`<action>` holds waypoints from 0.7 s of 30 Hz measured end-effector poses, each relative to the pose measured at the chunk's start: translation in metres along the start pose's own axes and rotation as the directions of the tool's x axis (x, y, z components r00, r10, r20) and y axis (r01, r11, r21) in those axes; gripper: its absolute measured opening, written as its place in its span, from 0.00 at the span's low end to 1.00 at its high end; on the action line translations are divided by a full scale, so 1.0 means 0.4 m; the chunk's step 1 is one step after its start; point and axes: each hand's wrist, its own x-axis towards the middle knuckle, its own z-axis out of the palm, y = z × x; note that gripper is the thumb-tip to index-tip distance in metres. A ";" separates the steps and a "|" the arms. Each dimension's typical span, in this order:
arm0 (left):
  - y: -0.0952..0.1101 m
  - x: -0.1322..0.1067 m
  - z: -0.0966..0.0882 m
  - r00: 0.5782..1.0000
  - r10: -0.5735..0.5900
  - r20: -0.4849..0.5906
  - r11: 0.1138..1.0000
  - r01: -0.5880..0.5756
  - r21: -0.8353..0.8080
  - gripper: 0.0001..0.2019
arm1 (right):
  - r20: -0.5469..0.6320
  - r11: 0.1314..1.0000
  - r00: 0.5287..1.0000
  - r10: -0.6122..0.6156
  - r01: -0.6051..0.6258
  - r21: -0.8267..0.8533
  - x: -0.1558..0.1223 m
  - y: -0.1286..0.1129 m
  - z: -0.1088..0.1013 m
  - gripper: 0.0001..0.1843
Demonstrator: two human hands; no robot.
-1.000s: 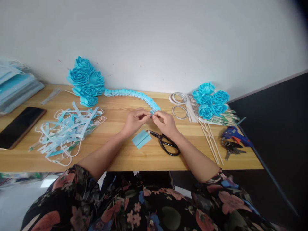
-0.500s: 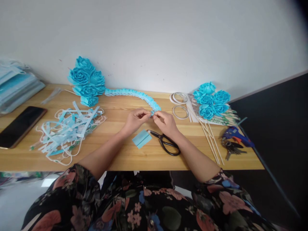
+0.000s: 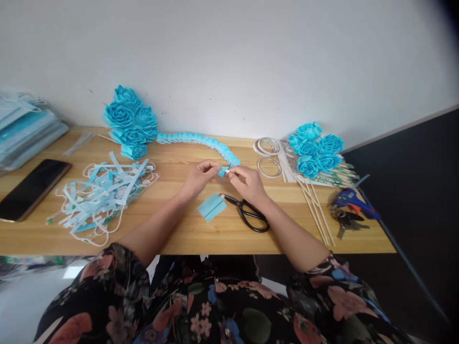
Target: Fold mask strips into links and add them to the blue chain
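A small piece of blue mask fabric (image 3: pixel 223 171) is pinched between both hands above the middle of the table. My left hand (image 3: pixel 201 177) grips its left side with thumb and fingertips. On its right side, my right hand (image 3: pixel 248 182) pinches a small whitish bit at the edge. Below them lies a flat blue fabric square (image 3: pixel 212 207) with a crease. Black-handled scissors (image 3: pixel 247 212) rest beside the square, partly under my right wrist. Just behind the hands curves a row of overlapping folded blue pieces (image 3: pixel 197 138), reaching left to a cluster of blue fabric roses (image 3: pixel 131 122).
Cut mask strips and ear loops (image 3: pixel 103 196) lie heaped at left, near a phone (image 3: pixel 34 188) and stacked masks (image 3: pixel 27 129). Tape rolls (image 3: pixel 268 167), more roses (image 3: pixel 315 148), wooden sticks (image 3: pixel 315 212), a glue gun (image 3: pixel 353 203) and keys (image 3: pixel 347 222) are at right.
The blue piece between my fingers shows more now, and my left fingertips have shifted slightly left, away from the right ones. A whitish bit is now visible at my right fingertips.
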 end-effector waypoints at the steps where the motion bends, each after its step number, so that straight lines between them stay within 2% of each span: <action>1: -0.003 0.002 -0.002 1.000 -0.013 -0.009 1.000 0.013 -0.015 0.12 | -0.004 1.000 1.000 0.002 -0.002 -0.001 0.000 0.001 0.001 0.11; 9: -0.012 0.009 -0.009 0.998 -0.046 -0.032 0.995 0.043 -0.093 0.14 | 0.033 0.993 0.999 0.029 -0.032 0.113 -0.003 -0.004 -0.010 0.15; 12: -0.015 0.011 -0.012 0.998 -0.055 -0.017 0.990 0.052 -0.129 0.15 | -0.019 0.983 0.997 0.077 -0.073 0.167 -0.003 -0.008 -0.018 0.19; 15: -0.014 0.010 -0.012 0.997 -0.075 0.016 0.987 0.076 -0.141 0.15 | -0.063 0.972 0.988 0.139 -0.124 0.199 0.001 -0.005 -0.018 0.17; 21: -0.002 0.004 -0.007 0.995 -0.063 0.083 0.994 0.070 -0.085 0.16 | 0.057 0.922 0.981 0.186 -0.195 0.336 0.007 0.012 -0.003 0.13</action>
